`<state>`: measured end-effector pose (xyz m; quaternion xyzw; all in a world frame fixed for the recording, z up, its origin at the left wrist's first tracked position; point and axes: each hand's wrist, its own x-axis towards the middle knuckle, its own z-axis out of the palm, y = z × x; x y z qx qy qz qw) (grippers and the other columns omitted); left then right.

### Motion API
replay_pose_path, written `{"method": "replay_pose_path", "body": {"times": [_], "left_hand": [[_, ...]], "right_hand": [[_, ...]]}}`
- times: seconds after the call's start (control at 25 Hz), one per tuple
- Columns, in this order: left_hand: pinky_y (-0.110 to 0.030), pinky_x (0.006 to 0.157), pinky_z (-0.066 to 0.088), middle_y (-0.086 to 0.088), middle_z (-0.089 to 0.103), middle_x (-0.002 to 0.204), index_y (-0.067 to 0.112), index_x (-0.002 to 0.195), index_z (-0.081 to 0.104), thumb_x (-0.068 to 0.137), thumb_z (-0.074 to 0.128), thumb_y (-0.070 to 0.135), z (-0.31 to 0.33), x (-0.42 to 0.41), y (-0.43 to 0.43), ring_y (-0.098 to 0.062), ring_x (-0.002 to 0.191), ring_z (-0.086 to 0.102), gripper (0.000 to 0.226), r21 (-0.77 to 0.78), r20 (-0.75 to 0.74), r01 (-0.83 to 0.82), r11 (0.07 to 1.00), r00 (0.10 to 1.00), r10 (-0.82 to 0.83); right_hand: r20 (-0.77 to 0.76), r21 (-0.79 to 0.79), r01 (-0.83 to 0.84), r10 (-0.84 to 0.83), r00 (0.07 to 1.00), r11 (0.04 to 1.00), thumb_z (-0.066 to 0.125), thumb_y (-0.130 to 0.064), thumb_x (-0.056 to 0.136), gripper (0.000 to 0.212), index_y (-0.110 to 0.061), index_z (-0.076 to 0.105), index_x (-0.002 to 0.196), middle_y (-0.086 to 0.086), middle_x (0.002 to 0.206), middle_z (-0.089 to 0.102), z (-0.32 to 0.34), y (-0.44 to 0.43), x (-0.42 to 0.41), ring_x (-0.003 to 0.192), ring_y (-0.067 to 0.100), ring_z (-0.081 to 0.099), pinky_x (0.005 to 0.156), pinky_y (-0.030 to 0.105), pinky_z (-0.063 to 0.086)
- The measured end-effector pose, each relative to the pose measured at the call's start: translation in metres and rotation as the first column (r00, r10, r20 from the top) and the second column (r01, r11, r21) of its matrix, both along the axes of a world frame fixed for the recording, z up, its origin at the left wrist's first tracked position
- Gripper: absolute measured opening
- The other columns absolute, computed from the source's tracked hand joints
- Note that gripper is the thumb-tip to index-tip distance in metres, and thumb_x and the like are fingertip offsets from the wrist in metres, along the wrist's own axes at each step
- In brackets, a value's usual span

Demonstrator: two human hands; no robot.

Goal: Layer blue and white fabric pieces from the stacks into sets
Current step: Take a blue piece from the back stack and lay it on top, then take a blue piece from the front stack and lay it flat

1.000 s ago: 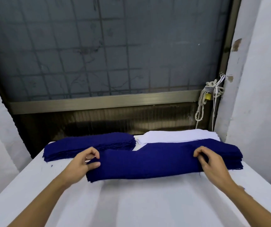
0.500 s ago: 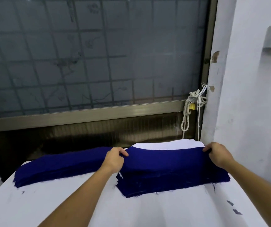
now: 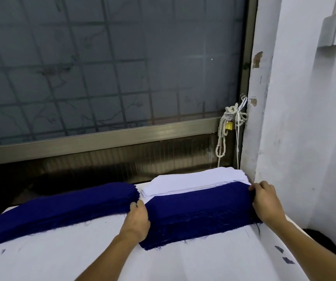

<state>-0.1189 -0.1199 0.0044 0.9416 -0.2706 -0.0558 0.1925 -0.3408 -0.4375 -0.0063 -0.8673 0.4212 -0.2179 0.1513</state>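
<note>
My left hand (image 3: 136,218) sits at the 9 o'clock end of the near blue stack (image 3: 199,207), back of the hand up, wrist straight, forearm running in from 6 o'clock. The thumb lies along the top edge and the fingers curl round the stack's end, so this grip is wrapped on the cloth. A ring shows on one finger at the far side of the hand.

My right hand (image 3: 264,199) is at the stack's 3 o'clock end, forearm coming in from 5 o'clock. Its fingertips (image 3: 252,188) are bent over the far corner and pinch the blue cloth there. I cannot tell whether that grip takes only the top piece or several layers.

The stack I hold lies flat on the white surface (image 3: 82,256), at about 1 o'clock from me, with frayed threads along its near edge. Touching its 12 o'clock side is the white stack (image 3: 193,181), partly overlapped by the blue. The second blue stack (image 3: 61,211) lies at 10 o'clock, just beside my left hand.

Two small blue scraps (image 3: 278,249) rest on the surface at 4 o'clock. Higher up at 1 o'clock, a white rope (image 3: 223,138) and a yellow padlock (image 3: 229,125) hang by the window frame (image 3: 248,78); any marking on the lock is too small to read.
</note>
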Motion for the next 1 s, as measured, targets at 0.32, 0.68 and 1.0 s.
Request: {"method": "replay_pose_path", "body": {"times": [0.32, 0.68, 1.0], "left_hand": [[-0.031, 0.086, 0.055, -0.005, 0.046, 0.119, 0.018, 0.112, 0.048, 0.095, 0.047, -0.004, 0.006, 0.008, 0.017, -0.019, 0.093, 0.057, 0.027, -0.001, 0.024, 0.009, 1.0, 1.0, -0.009], [-0.035, 0.084, 0.056, 0.003, 0.058, 0.108, 0.021, 0.108, 0.057, 0.101, 0.052, 0.013, 0.047, 0.05, 0.045, -0.015, 0.095, 0.059, 0.012, -0.049, 0.131, 0.023, 0.999, 0.991, -0.017], [-0.03, 0.08, 0.054, 0.004, 0.056, 0.103, 0.025, 0.099, 0.055, 0.103, 0.056, 0.026, 0.049, 0.114, 0.105, -0.011, 0.088, 0.058, 0.004, -0.126, 0.132, -0.041, 0.991, 0.99, 0.057]], "right_hand": [[-0.241, -0.401, 0.055, -0.163, 0.957, 0.915, 0.061, -0.013, 0.093, 0.02, -0.015, 0.07, 0.111, 0.001, 0.112, 0.058, 0.0, 0.007, -0.005, 0.104, 0.022, 0.049, 0.085, 0.032, 0.048], [0.065, -0.16, -0.138, 0.15, 0.986, 0.977, 0.056, -0.019, 0.099, 0.021, -0.021, 0.072, 0.113, -0.003, 0.111, 0.072, 0.051, 0.066, 0.068, 0.097, 0.012, 0.064, 0.082, 0.026, 0.054], [0.079, 0.034, -0.412, 0.408, 0.91, 0.911, 0.057, -0.027, 0.101, 0.013, -0.034, 0.066, 0.106, -0.016, 0.089, 0.065, 0.048, 0.155, 0.191, 0.074, 0.004, 0.062, 0.062, 0.012, 0.044]]}}
